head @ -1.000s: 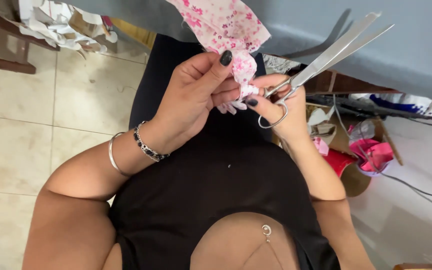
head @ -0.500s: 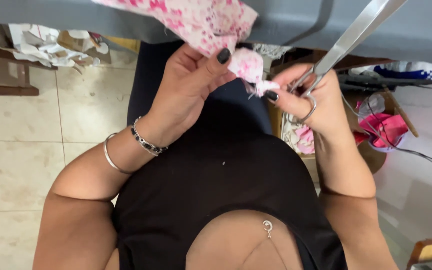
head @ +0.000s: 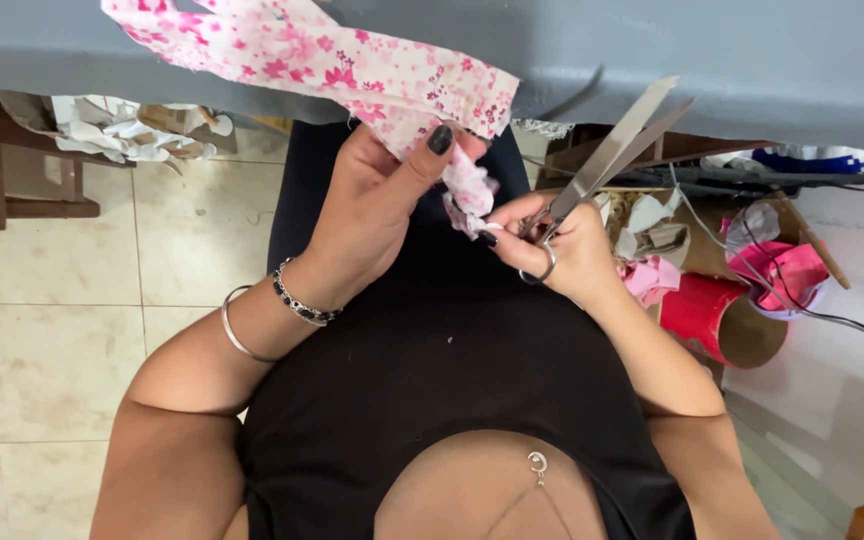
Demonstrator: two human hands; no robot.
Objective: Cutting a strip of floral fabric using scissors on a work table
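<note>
- The pink floral fabric [head: 352, 70] is hanging off the edge of the grey table [head: 752, 60], draping down toward the person's lap, with a bunched-up bit sitting between both hands.
- The left hand [head: 377, 205] is curling around the fabric from below, thumb pressing over the front of it, so it's closed on the cloth.
- The right hand [head: 562, 250] is gripping a pair of silver scissors [head: 607, 160], a finger going through one loop, fingertips also pinching the scrunched end of the fabric.
- The scissor blades are pointing up and away toward the table edge, only slightly parted.
- Two bracelets [head: 282, 310] are sitting on the left wrist, one beaded, one a plain bangle.
- Off to the right, a red tube [head: 702, 310] and pink scraps [head: 787, 270] are lying in a messy pile with some cables.
- Crumpled paper [head: 112, 130] is sitting under the table on the left, above the tiled floor [head: 42, 340].
</note>
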